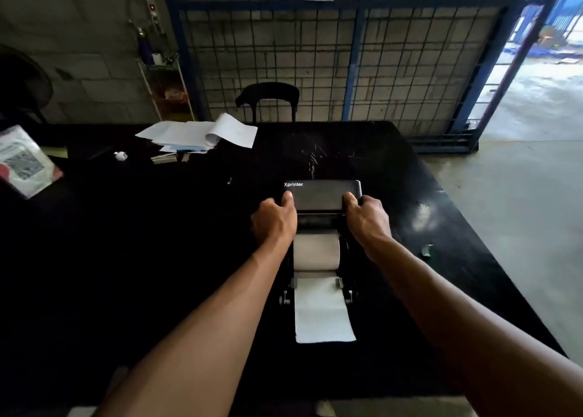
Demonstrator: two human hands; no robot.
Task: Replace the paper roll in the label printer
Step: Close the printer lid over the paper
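Note:
A black label printer stands open in the middle of the black table [157, 243]. Its raised lid [321, 196], marked Xprinter, tilts away from me. My left hand [274, 219] grips the lid's left edge and my right hand [366, 216] grips its right edge. Between my wrists a white paper roll [317, 251] lies in the printer's bay. A strip of its paper [321, 312] runs out toward me between the grey guides and ends flat on the table.
A pile of loose white sheets [202, 134] lies at the table's far side, a plastic-wrapped packet [23, 161] at the far left, a small green item [427, 250] to the right. A black chair [268, 99] and blue wire fencing [347, 54] stand behind.

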